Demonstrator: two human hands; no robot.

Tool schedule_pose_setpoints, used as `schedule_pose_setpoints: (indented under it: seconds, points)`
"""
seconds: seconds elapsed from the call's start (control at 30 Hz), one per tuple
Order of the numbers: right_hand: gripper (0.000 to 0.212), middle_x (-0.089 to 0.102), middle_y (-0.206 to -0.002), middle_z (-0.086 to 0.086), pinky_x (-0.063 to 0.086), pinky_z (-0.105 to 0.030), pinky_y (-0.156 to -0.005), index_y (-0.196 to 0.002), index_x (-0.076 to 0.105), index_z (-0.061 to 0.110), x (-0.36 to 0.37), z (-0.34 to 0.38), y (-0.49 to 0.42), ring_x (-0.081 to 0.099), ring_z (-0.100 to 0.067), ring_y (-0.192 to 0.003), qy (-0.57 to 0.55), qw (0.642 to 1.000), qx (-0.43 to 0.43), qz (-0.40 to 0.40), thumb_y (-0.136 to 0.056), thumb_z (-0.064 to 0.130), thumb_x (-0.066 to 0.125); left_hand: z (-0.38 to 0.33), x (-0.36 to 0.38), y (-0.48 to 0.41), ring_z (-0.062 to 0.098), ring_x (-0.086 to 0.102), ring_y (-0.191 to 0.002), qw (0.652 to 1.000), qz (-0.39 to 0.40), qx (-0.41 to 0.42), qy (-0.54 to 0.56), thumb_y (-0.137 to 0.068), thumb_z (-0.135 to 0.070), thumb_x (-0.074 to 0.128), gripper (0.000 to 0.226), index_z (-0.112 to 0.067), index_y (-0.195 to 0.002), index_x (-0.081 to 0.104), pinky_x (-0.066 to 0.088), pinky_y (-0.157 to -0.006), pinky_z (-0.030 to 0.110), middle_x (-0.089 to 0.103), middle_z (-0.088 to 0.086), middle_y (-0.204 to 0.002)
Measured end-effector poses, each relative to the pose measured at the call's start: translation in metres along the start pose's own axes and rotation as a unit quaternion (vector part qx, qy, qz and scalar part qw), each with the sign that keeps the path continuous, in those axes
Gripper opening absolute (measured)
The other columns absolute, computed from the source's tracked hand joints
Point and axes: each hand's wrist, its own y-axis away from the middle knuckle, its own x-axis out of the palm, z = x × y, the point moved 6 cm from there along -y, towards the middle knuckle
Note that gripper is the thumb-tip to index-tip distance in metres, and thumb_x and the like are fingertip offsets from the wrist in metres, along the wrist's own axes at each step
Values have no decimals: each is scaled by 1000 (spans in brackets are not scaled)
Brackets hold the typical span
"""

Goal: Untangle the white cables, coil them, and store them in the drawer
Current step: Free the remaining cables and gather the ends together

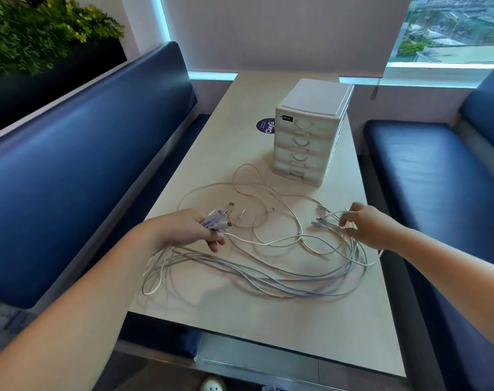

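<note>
While the left hand [195, 230] grips a bunch of plug ends [216, 220] with fingers curled round them, the right hand [369, 225] sits over the other plug ends [321, 220], fingers bent down onto the strands; cannot tell if it actually pinches one. White cables [268, 280] lie in a loose tangled sweep on the worktop [268, 334] between both hands, a few loops running up toward the drawer unit [307, 136] standing just behind; all drawers look closed. Handling guess: cables light, limp, smooth-jacketed, so they slide and snag on each other and won't hold a shape; coils likely spring open unless held. Stiffest bits are the ends, so best hold is right behind one, then feed a single strand through gently; yanking probably tightens knots and strains the joint
</note>
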Motion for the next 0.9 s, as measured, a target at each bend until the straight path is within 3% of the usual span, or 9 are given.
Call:
schedule_pose_setpoints:
  seconds: [0.17,0.23,0.33,0.4,0.47,0.5,0.67,0.8,0.9]
  points:
    - [14,54,-95,4,43,-29,-84,-99,71,23,14,29,-7,57,-22,-99,-42,998,-45,-6,-86,21,64,0,6,-2,-8,55,-104,1000,21,-5,20,-97,-28,59,17,-20,-105,72,36,-82,18,76,-8,-101]
    - [17,55,-92,9,41,-28,-81,-102,69,23,19,44,-11,57,-18,-97,-29,998,-58,7,-86,22,65,2,5,-4,-9,54,-103,1000,9,-8,28,-97,-30,58,20,-19,-107,72,36,-85,21,76,-12,-96]
    - [19,60,-98,7,31,-13,-62,-107,65,26,21,62,-19,51,-11,-85,-35,998,-55,-3,-88,23,63,4,1,-6,-4,55,-110,999,-18,-2,45,-97,-31,58,24,-16,-106,74,37,-91,26,75,-16,-96]
    - [19,58,-94,6,30,-16,-62,-105,67,26,24,72,-26,53,-14,-85,-64,996,-63,-11,-87,20,65,1,-1,-5,-14,59,-90,998,-37,7,53,-99,-30,55,27,-12,-103,75,37,-94,32,74,-15,-98]
    - [20,55,-92,5,33,-22,-68,-103,69,23,29,81,-34,56,-17,-87,-88,994,-71,-10,-84,18,68,0,-3,-5,-16,53,-53,996,-64,14,59,-101,-27,51,28,-9,-108,72,38,-77,27,72,-10,-82]
    - [20,55,-93,3,34,-22,-69,-102,70,22,30,85,-39,56,-18,-85,-91,993,-73,-6,-82,19,69,0,-4,-6,-13,50,-45,995,-79,17,64,-102,-26,49,28,-9,-109,70,37,-66,25,68,-9,-70]
    - [32,48,-92,4,37,-20,-73,-102,70,20,39,111,-50,50,-14,-77,-89,986,-119,71,-75,35,78,1,-13,-4,-7,47,-40,988,-117,27,94,-103,-26,47,23,-19,-102,69,33,-52,16,55,-1,-63]
    - [12,48,-92,2,42,-25,-76,-94,70,17,52,120,-56,54,-20,-85,-67,987,-121,85,-82,21,68,6,-18,-3,-3,41,-38,984,-129,23,121,-102,-28,48,24,-19,-99,70,30,-51,21,47,-3,-59]
    - [10,57,-83,4,43,-26,-72,-93,68,20,45,122,-60,61,-20,-82,-83,989,-108,58,-90,18,58,16,-27,-3,3,36,-42,977,-162,15,135,-100,-31,52,25,-19,-89,71,26,-47,23,40,-9,-54]
